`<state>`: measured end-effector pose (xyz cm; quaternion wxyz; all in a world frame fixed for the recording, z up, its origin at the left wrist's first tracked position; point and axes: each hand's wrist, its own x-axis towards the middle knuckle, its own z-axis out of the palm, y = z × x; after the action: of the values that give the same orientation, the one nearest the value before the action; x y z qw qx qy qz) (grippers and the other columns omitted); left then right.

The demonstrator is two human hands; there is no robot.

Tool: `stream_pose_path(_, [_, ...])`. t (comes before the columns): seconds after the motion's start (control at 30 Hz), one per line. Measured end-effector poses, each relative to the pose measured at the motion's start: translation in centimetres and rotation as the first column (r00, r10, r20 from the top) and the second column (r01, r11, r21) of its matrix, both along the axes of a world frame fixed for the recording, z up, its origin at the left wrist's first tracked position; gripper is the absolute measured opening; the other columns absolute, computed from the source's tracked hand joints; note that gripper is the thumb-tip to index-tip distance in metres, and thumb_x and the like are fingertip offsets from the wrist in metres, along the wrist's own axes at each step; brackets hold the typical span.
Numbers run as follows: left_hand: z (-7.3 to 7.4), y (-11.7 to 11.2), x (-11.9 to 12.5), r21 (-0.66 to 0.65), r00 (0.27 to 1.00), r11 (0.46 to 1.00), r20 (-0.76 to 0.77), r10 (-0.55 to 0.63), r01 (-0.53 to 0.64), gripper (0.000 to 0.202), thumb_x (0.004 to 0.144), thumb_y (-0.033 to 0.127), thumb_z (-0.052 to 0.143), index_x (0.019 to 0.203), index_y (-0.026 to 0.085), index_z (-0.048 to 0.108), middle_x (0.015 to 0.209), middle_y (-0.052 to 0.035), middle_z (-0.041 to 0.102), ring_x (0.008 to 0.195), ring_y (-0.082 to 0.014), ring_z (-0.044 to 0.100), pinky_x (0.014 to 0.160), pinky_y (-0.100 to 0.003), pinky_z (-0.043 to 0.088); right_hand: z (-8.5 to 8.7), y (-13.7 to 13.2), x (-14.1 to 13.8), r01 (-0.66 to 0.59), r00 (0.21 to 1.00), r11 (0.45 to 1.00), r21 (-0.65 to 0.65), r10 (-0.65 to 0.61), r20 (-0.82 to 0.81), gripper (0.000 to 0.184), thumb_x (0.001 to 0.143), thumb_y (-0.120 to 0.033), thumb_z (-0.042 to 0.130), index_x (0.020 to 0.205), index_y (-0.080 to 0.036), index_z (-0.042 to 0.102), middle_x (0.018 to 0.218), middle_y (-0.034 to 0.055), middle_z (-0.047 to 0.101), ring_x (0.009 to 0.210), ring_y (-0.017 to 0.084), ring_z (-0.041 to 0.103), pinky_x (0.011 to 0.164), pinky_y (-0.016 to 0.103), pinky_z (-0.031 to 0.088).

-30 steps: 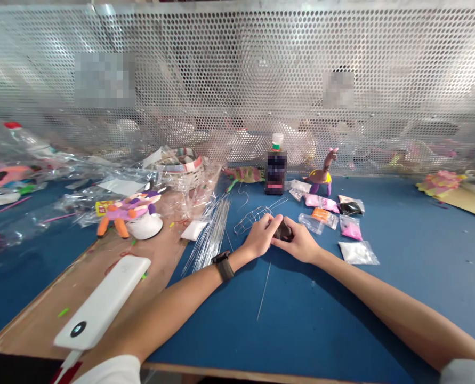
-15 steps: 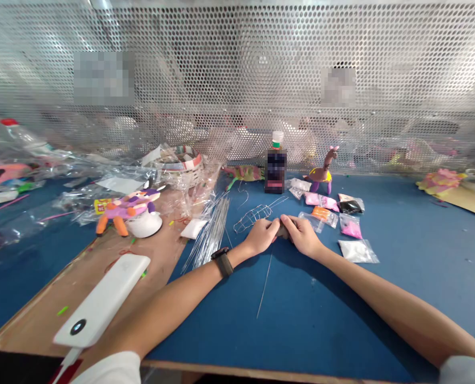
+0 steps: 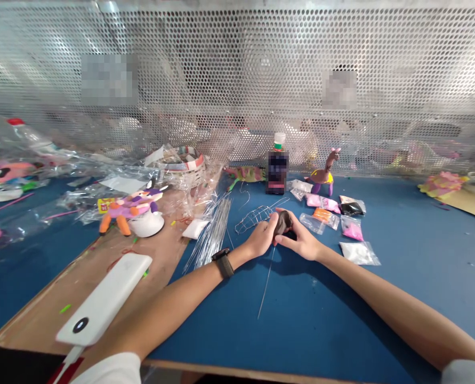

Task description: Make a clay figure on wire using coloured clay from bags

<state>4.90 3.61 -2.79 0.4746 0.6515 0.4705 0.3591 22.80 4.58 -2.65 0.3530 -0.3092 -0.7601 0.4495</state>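
Note:
A dark brown-grey lump of modelling clay [image 3: 282, 223] is held between my two hands above the blue table. My left hand [image 3: 262, 236] presses its left side, fingers together. On the other side my right hand [image 3: 302, 238] curves round it, with the thumb low at its near edge. Just beyond my left hand lies a wire frame [image 3: 254, 218] bent into a cage shape. One straight wire [image 3: 266, 285] rests on the table below my hands. To the left is a bundle of straight wires [image 3: 213, 232].
Clay packets [image 3: 352, 228] lie to the right of my hands. A dark bottle [image 3: 276, 173] and a clay long-necked animal [image 3: 323, 175] stand behind. At left are a white power bank [image 3: 105, 298], an orange-purple clay animal [image 3: 131, 209] and a basket [image 3: 183, 168]. A perforated metal screen [image 3: 237, 69] closes the back.
The clay has turned up into view between my hands. My right thumb has moved from the top of the lump down to its near side, and the right hand has opened round it.

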Motion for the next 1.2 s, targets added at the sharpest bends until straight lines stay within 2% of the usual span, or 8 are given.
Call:
stream_pose_path(0.1, [-0.3,0.1,-0.1,0.016,0.999,1.000,0.035,-0.016,0.016,0.079,0.093,0.087,0.013,0.058,0.022,0.043,0.054,-0.0006,0.045,0.053,-0.0141,0.040,0.055,-0.031,0.033,0.1,-0.1,-0.1,-0.028,0.999,0.998,0.052,0.026,0.046,0.079,0.087,-0.048,0.078,0.152,-0.023,0.041,0.123,0.0111,0.071,0.115,0.030,0.068,0.102,0.047,0.055])
stream_pose_path(0.23, [-0.5,0.2,-0.2,-0.032,0.999,0.999,0.034,-0.023,0.024,0.078,0.092,0.088,0.015,0.056,0.022,0.040,0.049,-0.0001,0.043,0.050,-0.0135,0.040,0.052,-0.030,0.033,-0.2,-0.1,-0.2,-0.024,0.997,0.997,0.074,0.018,0.076,0.069,0.092,-0.049,0.074,0.150,-0.024,0.046,0.111,0.0076,0.076,0.111,0.029,0.072,0.104,0.049,0.056])
stream_pose_path(0.43, [0.1,-0.1,0.0,0.022,0.999,0.999,0.027,-0.034,0.034,0.072,0.094,0.081,0.032,0.055,0.021,0.041,0.051,0.0007,0.044,0.054,-0.0138,0.044,0.057,-0.030,0.036,-0.5,-0.3,0.0,-0.075,0.993,0.978,0.197,0.054,0.109,0.061,0.100,-0.040,0.062,0.156,-0.028,0.043,0.148,0.0143,0.061,0.136,0.032,0.060,0.114,0.055,0.049])
stream_pose_path(0.6, [0.8,-0.5,0.0,0.027,0.998,0.998,0.000,-0.062,0.062,0.067,0.095,0.075,0.040,0.056,0.021,0.041,0.054,0.0014,0.044,0.058,-0.0138,0.044,0.063,-0.030,0.038,-1.1,-0.2,-0.1,-0.100,0.989,0.940,0.325,0.058,0.137,0.080,0.089,-0.040,0.077,0.158,-0.022,0.041,0.159,0.0187,0.048,0.145,0.036,0.049,0.120,0.059,0.042])
stream_pose_path(0.8, [0.7,-0.1,0.1,0.023,0.994,0.995,0.042,-0.098,0.097,0.067,0.094,0.075,0.041,0.056,0.021,0.040,0.056,0.0009,0.045,0.058,-0.0133,0.042,0.062,-0.030,0.038,-0.9,0.1,-0.2,-0.031,0.994,0.974,0.222,0.007,0.106,0.063,0.091,-0.048,0.075,0.147,-0.027,0.057,0.143,0.0135,0.064,0.131,0.032,0.063,0.112,0.054,0.051])
stream_pose_path(0.97, [0.5,0.3,0.4,-0.025,0.993,1.000,0.121,-0.013,0.016,0.071,0.087,0.085,0.041,0.055,0.023,0.033,0.047,0.0028,0.033,0.053,-0.0127,0.037,0.053,-0.029,0.032,-0.4,0.2,-0.3,0.025,0.997,0.991,0.133,-0.034,0.065,0.047,0.093,-0.050,0.072,0.134,-0.027,0.066,0.127,0.0096,0.072,0.118,0.030,0.068,0.105,0.049,0.054])
stream_pose_path(1.1, [0.7,0.3,0.4,-0.017,0.997,1.000,0.078,0.007,-0.006,0.072,0.093,0.079,0.037,0.051,0.021,0.044,0.045,0.0011,0.041,0.051,-0.0125,0.043,0.053,-0.028,0.034,-0.2,0.2,-0.3,0.068,0.996,0.993,0.096,-0.073,0.053,0.037,0.098,-0.055,0.063,0.116,-0.023,0.071,0.116,0.0095,0.076,0.100,0.026,0.072,0.097,0.043,0.056])
stream_pose_path(1.2, [1.0,0.2,0.5,0.006,0.998,1.000,0.051,0.024,-0.024,0.070,0.097,0.071,0.035,0.054,0.020,0.052,0.046,0.0008,0.044,0.051,-0.0129,0.046,0.055,-0.028,0.036,0.1,0.1,-0.3,0.106,0.994,0.992,0.063,-0.107,0.010,0.045,0.105,-0.058,0.047,0.101,-0.020,0.072,0.093,0.0067,0.078,0.083,0.021,0.072,0.089,0.038,0.056])
